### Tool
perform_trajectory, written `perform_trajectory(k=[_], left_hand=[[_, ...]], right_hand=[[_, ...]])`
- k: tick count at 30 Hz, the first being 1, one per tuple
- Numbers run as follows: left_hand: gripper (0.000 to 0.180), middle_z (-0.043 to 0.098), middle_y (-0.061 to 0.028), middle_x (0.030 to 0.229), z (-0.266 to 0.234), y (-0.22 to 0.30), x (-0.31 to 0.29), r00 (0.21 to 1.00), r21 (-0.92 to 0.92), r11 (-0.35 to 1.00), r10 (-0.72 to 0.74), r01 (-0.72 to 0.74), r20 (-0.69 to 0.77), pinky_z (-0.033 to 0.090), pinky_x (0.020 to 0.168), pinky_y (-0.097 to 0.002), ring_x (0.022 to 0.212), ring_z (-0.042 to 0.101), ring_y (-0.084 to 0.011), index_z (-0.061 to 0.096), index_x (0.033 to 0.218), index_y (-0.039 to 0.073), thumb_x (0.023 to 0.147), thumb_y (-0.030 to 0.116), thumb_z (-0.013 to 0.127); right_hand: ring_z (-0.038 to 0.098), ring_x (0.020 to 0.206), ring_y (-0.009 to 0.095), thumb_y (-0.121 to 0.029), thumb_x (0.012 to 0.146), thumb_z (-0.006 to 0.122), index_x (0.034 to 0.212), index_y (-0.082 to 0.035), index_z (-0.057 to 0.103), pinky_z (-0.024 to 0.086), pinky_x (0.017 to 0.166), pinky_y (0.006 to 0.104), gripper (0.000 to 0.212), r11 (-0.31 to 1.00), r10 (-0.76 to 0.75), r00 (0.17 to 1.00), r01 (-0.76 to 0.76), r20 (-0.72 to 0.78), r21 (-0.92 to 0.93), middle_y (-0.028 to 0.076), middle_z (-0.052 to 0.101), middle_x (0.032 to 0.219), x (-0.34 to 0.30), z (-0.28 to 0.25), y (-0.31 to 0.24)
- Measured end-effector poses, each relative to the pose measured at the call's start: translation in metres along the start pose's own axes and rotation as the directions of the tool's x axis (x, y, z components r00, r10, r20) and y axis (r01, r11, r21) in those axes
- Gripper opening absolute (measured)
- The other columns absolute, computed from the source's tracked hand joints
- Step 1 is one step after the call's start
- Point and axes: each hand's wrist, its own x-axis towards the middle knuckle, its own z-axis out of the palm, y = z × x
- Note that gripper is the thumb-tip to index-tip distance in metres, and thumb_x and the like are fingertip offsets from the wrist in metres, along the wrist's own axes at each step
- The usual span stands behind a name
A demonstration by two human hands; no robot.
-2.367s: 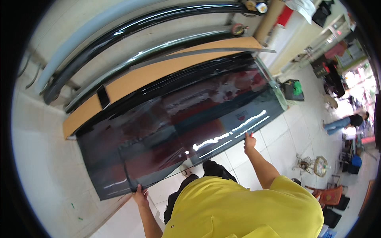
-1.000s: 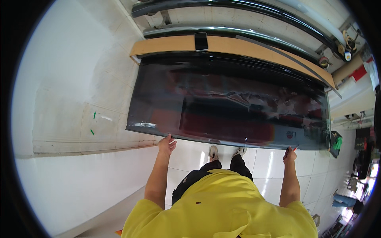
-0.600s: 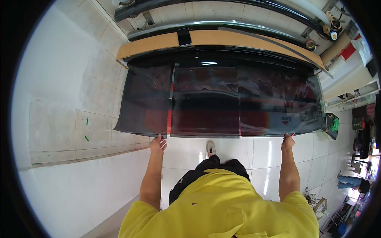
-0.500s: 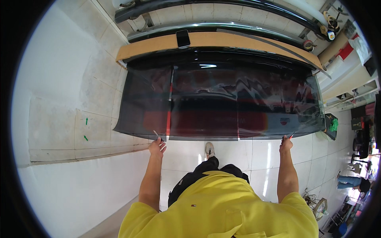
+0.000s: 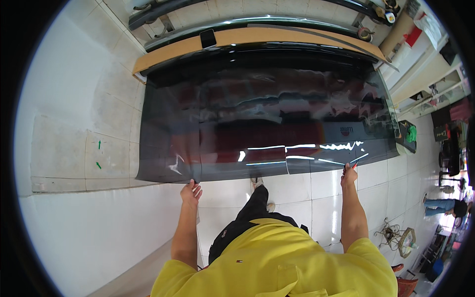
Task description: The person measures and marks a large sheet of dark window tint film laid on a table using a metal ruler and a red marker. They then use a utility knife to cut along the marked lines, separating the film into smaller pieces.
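A broad sheet of dark, glossy tinted film stretches from a roll at the far side toward me. Along its near edge, my left hand pinches the film left of the middle, fingers closed. Farther right, my right hand is closed on the same edge. A slim tool with a red part sticks out of that hand; its exact kind is too small to make out. Bright wavy reflections cross the film near my right hand. Its near edge hangs above the floor, lower on the left than on the right.
Behind the film runs a tan board with a black phone on it. Long dark rolls lie on a rack beyond. A white wall stands at left. On the right are a dark bin and a distant person.
I have shifted back and slightly right, and more film is drawn toward me. The film's left corner now hangs lower, and bright reflections appear near its edge. Both hands keep hold of it.
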Motion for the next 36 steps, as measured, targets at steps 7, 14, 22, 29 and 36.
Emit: perform_trajectory(k=[7,14,22,29,36], left_hand=[[0.028,0.068,-0.0037,0.11,-0.057,-0.05,-0.012,0.995,-0.008,0.997,-0.078,0.078,0.056,0.059,0.088,-0.0443,0.107,0.067,-0.0248,0.064,0.114,0.012,0.101,0.033,0.076],[0.036,0.068,-0.0035,0.108,-0.105,-0.101,-0.028,0.987,0.003,0.989,-0.147,0.147,0.064,0.058,0.09,-0.0474,0.108,0.068,-0.0275,0.063,0.116,0.016,0.096,0.038,0.082],[0.033,0.07,-0.0038,0.112,-0.142,-0.141,-0.051,0.991,0.014,0.992,-0.128,0.127,0.049,0.057,0.09,-0.0475,0.108,0.069,-0.026,0.064,0.116,0.015,0.098,0.037,0.081],[0.033,0.07,-0.0039,0.112,-0.165,-0.165,-0.06,0.988,0.026,0.99,-0.142,0.141,0.055,0.055,0.089,-0.0455,0.111,0.068,-0.0264,0.063,0.114,0.015,0.098,0.04,0.08],[0.035,0.068,-0.0004,0.109,-0.18,-0.179,-0.066,0.986,0.051,0.987,-0.157,0.154,0.056,0.055,0.089,-0.0448,0.112,0.066,-0.0238,0.06,0.115,0.018,0.098,0.042,0.079]], right_hand=[[0.049,0.058,0.011,-0.018,0.1,0.075,0.083,-0.01,0.066,0.03,0.048,0.0293,0.02,1.0,0.03,0.998,-0.03,-0.052,-0.003,-0.001,0.057,0.07,-0.024,-0.056,0.032],[0.049,0.058,0.011,-0.02,0.096,0.077,0.083,-0.009,0.066,0.03,0.047,0.0294,0.021,0.999,0.042,0.997,-0.041,-0.071,0.004,0.0,0.059,0.071,-0.024,-0.116,0.082],[0.049,0.059,0.009,-0.025,0.1,0.075,0.086,-0.009,0.069,0.031,0.048,0.0278,0.021,0.998,0.065,0.997,-0.066,-0.037,-0.015,-0.001,0.06,0.073,-0.023,-0.156,0.127],[0.05,0.06,0.011,-0.027,0.101,0.074,0.086,-0.009,0.065,0.032,0.046,0.0283,0.025,0.995,0.078,0.992,-0.083,-0.104,-0.048,-0.001,0.058,0.073,-0.026,-0.183,0.157],[0.049,0.061,0.011,-0.028,0.102,0.072,0.091,-0.011,0.064,0.032,0.046,0.0262,0.022,0.992,0.125,0.986,-0.126,-0.112,-0.005,-0.001,0.055,0.073,-0.037,-0.2,0.169]])
